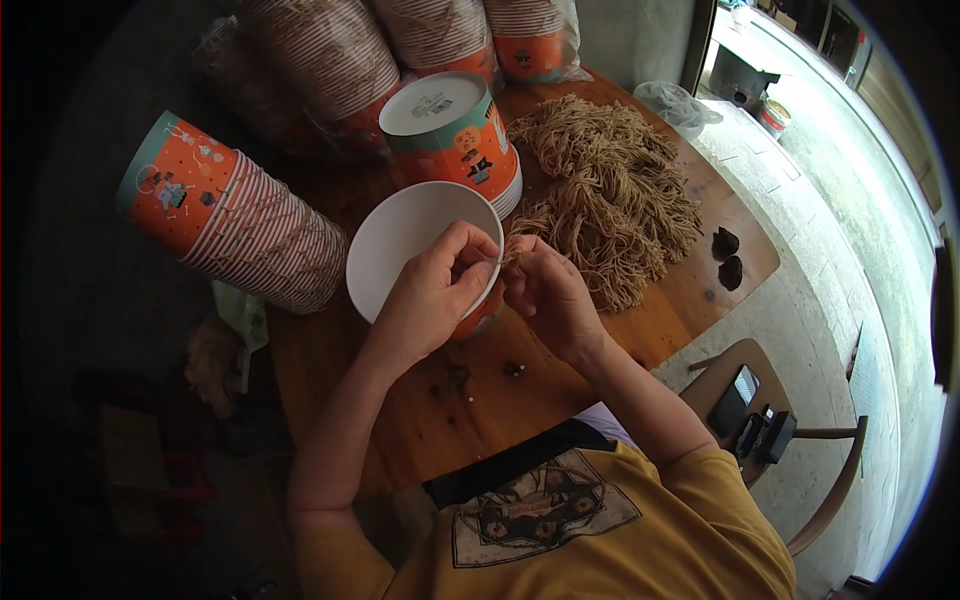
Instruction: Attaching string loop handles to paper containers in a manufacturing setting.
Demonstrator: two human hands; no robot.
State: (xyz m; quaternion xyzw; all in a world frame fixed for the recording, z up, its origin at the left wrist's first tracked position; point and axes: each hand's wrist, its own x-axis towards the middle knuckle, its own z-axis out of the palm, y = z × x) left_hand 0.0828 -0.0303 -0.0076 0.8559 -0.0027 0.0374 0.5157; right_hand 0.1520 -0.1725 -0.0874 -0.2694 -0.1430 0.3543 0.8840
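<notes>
An open paper bucket (395, 245), white inside, stands upright on the wooden table in front of me. At its right rim my left hand (430, 285) is closed in a pinch on a thin strand of tan twine (512, 257). Just outside the rim, my right hand (550, 298) pinches the same strand, its fingertips close to those of the left. A large heap of loose tan twine (615, 205) lies behind and to the right of my right hand. The bucket's outer wall is mostly hidden by my hands.
Behind the bucket is an upside-down stack of orange and green buckets (450, 140). Another nested stack (245, 215) leans at the left. Bagged bucket stacks (330, 60) fill the back. Two dark lumps (728, 258) sit near the right edge; a chair (745, 365) holds a phone.
</notes>
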